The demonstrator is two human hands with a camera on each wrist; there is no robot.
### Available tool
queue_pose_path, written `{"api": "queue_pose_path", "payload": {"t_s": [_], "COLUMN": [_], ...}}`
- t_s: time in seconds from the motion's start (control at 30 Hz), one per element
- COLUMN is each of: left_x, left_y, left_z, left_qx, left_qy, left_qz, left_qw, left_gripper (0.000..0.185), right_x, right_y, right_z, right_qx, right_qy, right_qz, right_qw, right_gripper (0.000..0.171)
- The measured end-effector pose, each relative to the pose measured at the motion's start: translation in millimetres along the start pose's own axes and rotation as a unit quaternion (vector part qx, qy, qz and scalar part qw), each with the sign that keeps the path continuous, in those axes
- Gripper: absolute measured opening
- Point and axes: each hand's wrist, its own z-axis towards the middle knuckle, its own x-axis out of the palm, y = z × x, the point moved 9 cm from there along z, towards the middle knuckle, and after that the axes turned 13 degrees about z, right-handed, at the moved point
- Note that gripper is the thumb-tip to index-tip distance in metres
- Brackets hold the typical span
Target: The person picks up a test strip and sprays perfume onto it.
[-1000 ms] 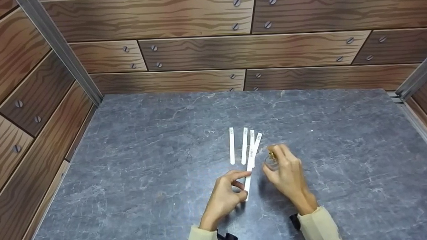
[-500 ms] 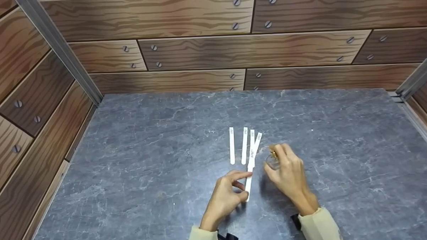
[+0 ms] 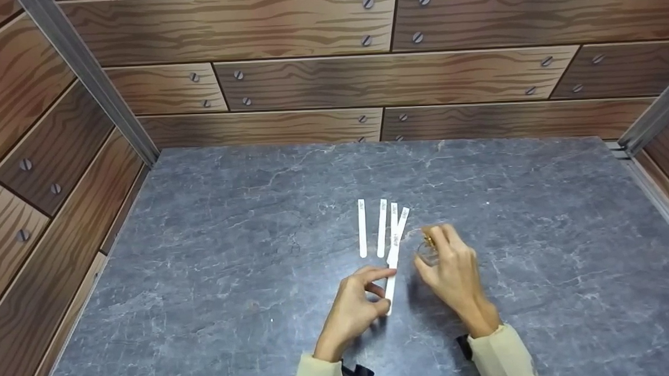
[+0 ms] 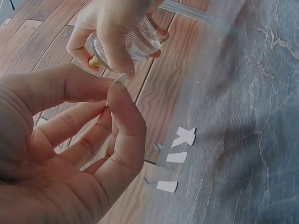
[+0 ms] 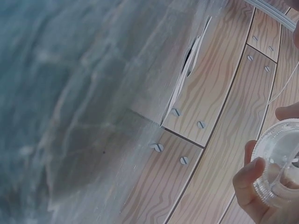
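Observation:
My left hand (image 3: 354,307) pinches a white paper test strip (image 3: 390,289) between thumb and fingers, its printed end pointing away from me. In the left wrist view the strip shows nearly edge-on at the fingertips. To the right, my right hand (image 3: 454,273) grips a clear ridged glass perfume bottle (image 4: 148,36) with a gold sprayer (image 4: 95,61). The sprayer faces the strip side, a short gap from it. The bottle's round ridged glass (image 5: 262,151) shows in the right wrist view; fingers cover much of it.
Beyond the hands, several more white strips lie on the grey marbled table (image 3: 230,230): one strip (image 3: 362,231) at the left, another strip (image 3: 382,231) beside it, and two crossing at the right. Wood-patterned walls (image 3: 297,81) with metal corner posts (image 3: 94,85) enclose the table.
The held strip's far end has swung slightly to the right. The right hand with the perfume bottle shifted a little to the right, then stayed there.

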Motion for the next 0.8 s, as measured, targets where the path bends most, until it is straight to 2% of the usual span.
{"api": "queue_pose_path", "payload": {"t_s": [0.4,0.8], "left_x": [2.5,1.9], "left_y": [-3.0,0.5], "left_z": [-0.9,-0.6], "left_qx": [-0.002,-0.008], "left_qy": [0.007,0.009], "left_qz": [0.004,0.004], "left_qw": [1.0000,0.9999], "left_gripper": [0.060,0.059], "right_x": [-1.6,-5.6], "right_y": [-4.4,-1.6], "right_z": [-1.9,-1.7], "right_qx": [0.015,0.003], "right_qy": [0.008,0.003], "right_qz": [-0.008,-0.009], "right_qw": [1.000,1.000], "right_gripper": [0.040,0.043]}}
